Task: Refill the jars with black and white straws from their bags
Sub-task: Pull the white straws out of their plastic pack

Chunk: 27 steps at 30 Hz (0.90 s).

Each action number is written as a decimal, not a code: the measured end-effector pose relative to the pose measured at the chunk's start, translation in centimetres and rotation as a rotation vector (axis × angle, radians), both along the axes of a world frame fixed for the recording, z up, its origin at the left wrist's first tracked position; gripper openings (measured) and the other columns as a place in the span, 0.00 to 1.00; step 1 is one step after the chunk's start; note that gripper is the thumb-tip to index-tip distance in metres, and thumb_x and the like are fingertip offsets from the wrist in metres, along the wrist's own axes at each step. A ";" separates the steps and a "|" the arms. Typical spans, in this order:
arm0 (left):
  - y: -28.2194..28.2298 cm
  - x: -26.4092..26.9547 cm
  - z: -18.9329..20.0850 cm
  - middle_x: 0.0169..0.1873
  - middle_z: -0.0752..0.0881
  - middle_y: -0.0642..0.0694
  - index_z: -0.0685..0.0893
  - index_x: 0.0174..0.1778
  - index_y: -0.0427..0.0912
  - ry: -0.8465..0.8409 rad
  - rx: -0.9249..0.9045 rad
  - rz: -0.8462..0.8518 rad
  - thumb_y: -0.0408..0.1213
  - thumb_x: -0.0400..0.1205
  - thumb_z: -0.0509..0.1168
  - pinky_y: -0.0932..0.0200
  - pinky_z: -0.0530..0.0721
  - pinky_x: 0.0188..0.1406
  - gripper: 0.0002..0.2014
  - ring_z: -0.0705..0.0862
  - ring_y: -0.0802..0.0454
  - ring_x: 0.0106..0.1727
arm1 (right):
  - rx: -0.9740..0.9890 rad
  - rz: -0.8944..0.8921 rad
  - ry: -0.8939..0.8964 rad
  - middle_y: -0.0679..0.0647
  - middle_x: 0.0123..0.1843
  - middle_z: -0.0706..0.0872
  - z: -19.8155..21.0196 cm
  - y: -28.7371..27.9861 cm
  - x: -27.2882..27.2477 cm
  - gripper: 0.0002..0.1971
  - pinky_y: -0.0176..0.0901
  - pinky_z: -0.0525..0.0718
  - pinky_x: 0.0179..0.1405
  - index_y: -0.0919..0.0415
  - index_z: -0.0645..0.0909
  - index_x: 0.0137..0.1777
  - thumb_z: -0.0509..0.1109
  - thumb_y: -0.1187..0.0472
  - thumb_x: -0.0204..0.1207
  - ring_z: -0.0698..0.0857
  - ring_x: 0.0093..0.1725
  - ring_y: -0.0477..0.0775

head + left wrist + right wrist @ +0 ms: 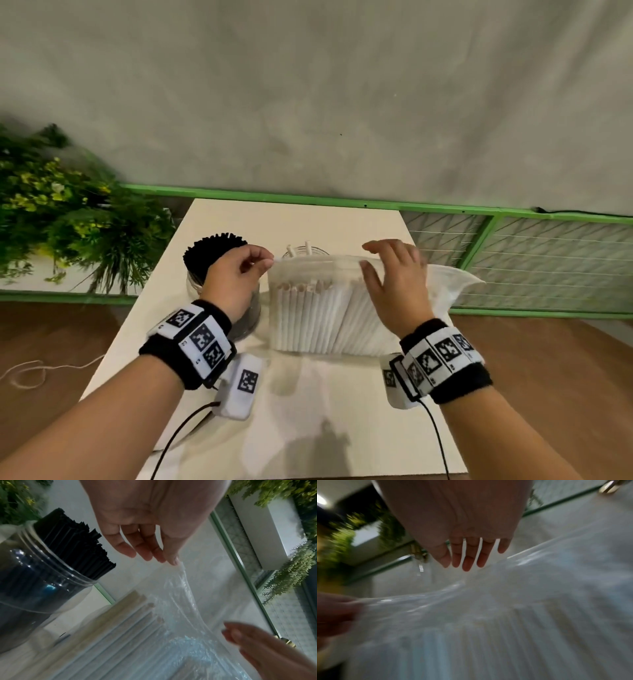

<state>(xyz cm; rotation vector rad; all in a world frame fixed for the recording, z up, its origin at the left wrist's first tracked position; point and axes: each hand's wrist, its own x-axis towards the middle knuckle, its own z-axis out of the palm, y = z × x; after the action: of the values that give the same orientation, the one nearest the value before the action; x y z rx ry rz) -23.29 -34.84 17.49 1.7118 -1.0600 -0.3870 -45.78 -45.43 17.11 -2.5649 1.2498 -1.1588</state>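
The clear plastic bag of white straws (pixel 315 315) stands upright near the middle of the white tabletop (pixel 342 428), its mouth up and the straws packed side by side inside. The left hand (pixel 236 277) pinches the left corner of the bag's mouth between thumb and fingertips (pixel 173 559). The right hand (pixel 394 284) hovers at the right part of the mouth with its fingers spread and relaxed; whether they touch the film cannot be told, since the right wrist view is blurred.

Just behind the bag, toward the table's far edge, stands a clear jar (pixel 303 251) with only a few white straws poking up. Left of it, beside the left hand, a second clear jar (pixel 34 588) is crammed with black straws (pixel 214 251).

Judging by this, the black jar is done and the step in hand is opening the white-straw bag. The next move likely calls for the right hand to take the opposite lip, spread the mouth, then draw out a bundle and stand it in the near-empty jar without tipping it.

Fiducial markers (pixel 202 337) sit on both wristbands; no brand or readable writing shows. A leafy plant (pixel 51 205) and a green-framed railing (pixel 513 219) lie beyond the table.
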 end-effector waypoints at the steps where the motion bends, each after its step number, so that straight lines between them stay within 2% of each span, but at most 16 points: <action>1: 0.1 0.0 0.0 0.37 0.85 0.56 0.85 0.43 0.47 0.004 0.004 0.001 0.35 0.80 0.67 0.80 0.72 0.36 0.03 0.80 0.64 0.39 | -0.010 0.107 0.008 0.51 0.57 0.84 0.4 1.0 2.1 0.16 0.55 0.71 0.62 0.54 0.82 0.61 0.61 0.50 0.79 0.77 0.59 0.56; 3: 0.2 0.0 0.0 0.36 0.85 0.56 0.85 0.43 0.46 0.018 0.001 0.011 0.35 0.80 0.67 0.79 0.73 0.36 0.03 0.80 0.65 0.38 | 0.003 0.265 0.040 0.49 0.57 0.86 0.7 2.5 5.9 0.18 0.54 0.69 0.67 0.53 0.83 0.61 0.60 0.47 0.79 0.79 0.60 0.54; 6: 0.6 0.2 -0.1 0.35 0.86 0.55 0.85 0.41 0.47 0.043 -0.004 0.016 0.35 0.80 0.69 0.72 0.75 0.40 0.03 0.81 0.63 0.38 | 0.072 0.356 0.092 0.47 0.52 0.88 0.6 3.1 9.6 0.18 0.56 0.68 0.70 0.50 0.85 0.57 0.58 0.45 0.78 0.83 0.56 0.55; 8: 0.9 0.3 0.0 0.34 0.85 0.55 0.85 0.41 0.47 0.057 0.001 0.015 0.36 0.79 0.69 0.70 0.75 0.40 0.02 0.81 0.62 0.37 | 0.074 0.360 0.067 0.45 0.45 0.89 0.5 3.0 10.4 0.14 0.59 0.74 0.64 0.49 0.87 0.50 0.61 0.47 0.78 0.85 0.48 0.55; 10: 0.9 0.4 0.1 0.34 0.84 0.57 0.84 0.41 0.47 0.020 0.021 0.026 0.38 0.80 0.69 0.70 0.74 0.39 0.02 0.80 0.64 0.37 | 0.033 0.354 0.045 0.46 0.41 0.89 0.3 2.7 10.8 0.10 0.57 0.78 0.57 0.51 0.87 0.45 0.65 0.52 0.77 0.85 0.43 0.56; 12: 0.7 0.2 0.1 0.33 0.82 0.59 0.83 0.42 0.47 -0.044 0.060 0.039 0.38 0.81 0.67 0.67 0.72 0.38 0.03 0.78 0.65 0.36 | -0.043 0.345 0.094 0.47 0.39 0.88 0.2 2.4 10.9 0.11 0.53 0.76 0.54 0.52 0.86 0.44 0.63 0.53 0.77 0.83 0.41 0.57; 14: 0.2 -0.1 0.1 0.32 0.80 0.57 0.81 0.43 0.45 -0.055 0.071 0.053 0.37 0.82 0.65 0.63 0.71 0.40 0.04 0.77 0.62 0.35 | -0.125 0.305 0.158 0.47 0.39 0.86 0.1 2.0 10.7 0.11 0.49 0.73 0.53 0.53 0.84 0.43 0.60 0.55 0.77 0.81 0.41 0.57; 17: -0.5 0.6 -0.1 0.37 0.83 0.52 0.81 0.45 0.45 0.033 0.086 0.131 0.37 0.84 0.62 0.59 0.76 0.47 0.04 0.81 0.53 0.42 | -0.185 0.212 0.176 0.49 0.38 0.84 -0.1 0.8 8.4 0.04 0.53 0.75 0.52 0.55 0.82 0.43 0.69 0.65 0.74 0.80 0.41 0.59; 20: -1.0 2.5 -0.5 0.46 0.86 0.46 0.80 0.46 0.48 0.092 0.089 0.201 0.39 0.84 0.61 0.51 0.81 0.55 0.04 0.85 0.45 0.49 | -0.213 0.058 0.217 0.51 0.39 0.83 -0.3 -0.9 3.7 0.04 0.54 0.72 0.53 0.56 0.82 0.44 0.71 0.66 0.75 0.80 0.41 0.60; 24: -1.7 4.2 -0.8 0.47 0.86 0.44 0.79 0.46 0.47 0.053 0.099 0.221 0.38 0.85 0.60 0.55 0.78 0.50 0.04 0.85 0.43 0.50 | -0.141 -0.143 0.243 0.53 0.45 0.84 -0.3 -2.4 -3.0 0.04 0.58 0.71 0.58 0.57 0.82 0.48 0.69 0.66 0.78 0.80 0.48 0.62; 27: -2.4 4.5 -0.9 0.46 0.86 0.45 0.78 0.40 0.51 0.062 0.110 0.216 0.38 0.85 0.60 0.56 0.78 0.48 0.08 0.85 0.43 0.49 | -0.063 -0.246 0.202 0.56 0.47 0.83 -0.6 -3.4 -6.7 0.06 0.59 0.76 0.52 0.60 0.81 0.49 0.68 0.69 0.76 0.79 0.48 0.65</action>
<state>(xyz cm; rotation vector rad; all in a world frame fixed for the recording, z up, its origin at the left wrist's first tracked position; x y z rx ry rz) -18.76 -37.23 16.58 1.8788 -0.8117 -0.3630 -52.44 -48.79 16.56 -2.6902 1.6373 -1.0087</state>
